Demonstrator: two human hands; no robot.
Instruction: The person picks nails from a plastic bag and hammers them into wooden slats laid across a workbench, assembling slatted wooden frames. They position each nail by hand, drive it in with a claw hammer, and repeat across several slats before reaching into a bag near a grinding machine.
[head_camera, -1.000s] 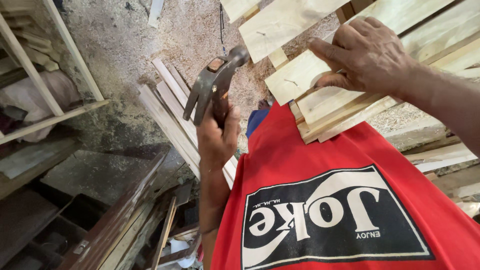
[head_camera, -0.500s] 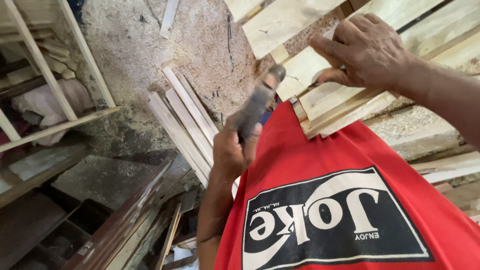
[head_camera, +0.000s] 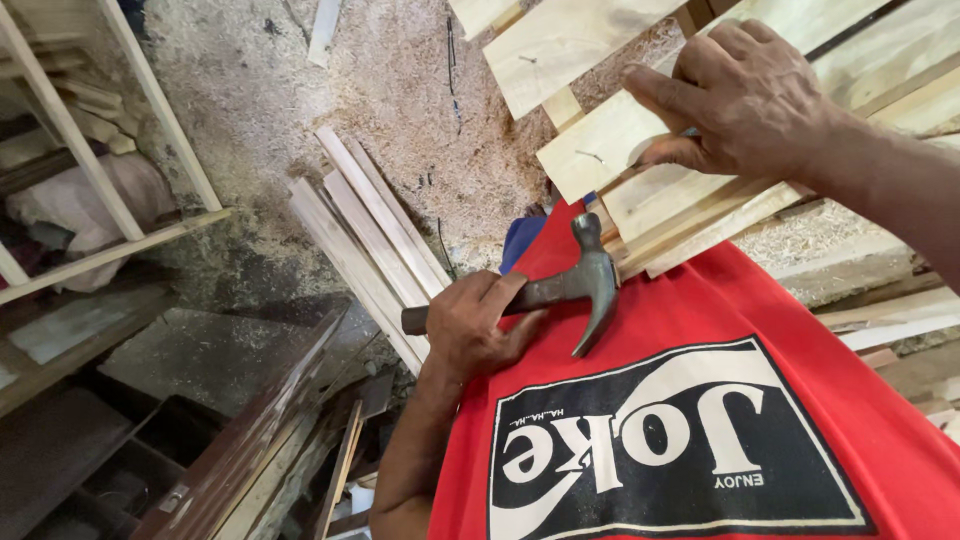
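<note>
My left hand (head_camera: 478, 325) is closed around the handle of a claw hammer (head_camera: 588, 282). The hammer lies nearly level over my red shirt (head_camera: 700, 330), its claw pointing down, just below the near edge of a panel of pale wooden slats (head_camera: 590, 45). My right hand (head_camera: 745, 95) reaches in from the right and rests on that panel. Its thumb and forefinger pinch the end of one slat (head_camera: 590, 160). I cannot tell whether something small sits between the fingertips.
A bundle of thin wooden strips (head_camera: 370, 240) lies on the sawdust-covered ground (head_camera: 380, 80). At the left stands a wooden frame rack (head_camera: 120, 150) with a pale cloth (head_camera: 80, 200) behind it. Dark boards and scrap wood (head_camera: 250, 430) fill the lower left.
The hammer was raised with its head up near the slats. It has since come down and turned to lie nearly level over my shirt. My right hand has stayed on the slats.
</note>
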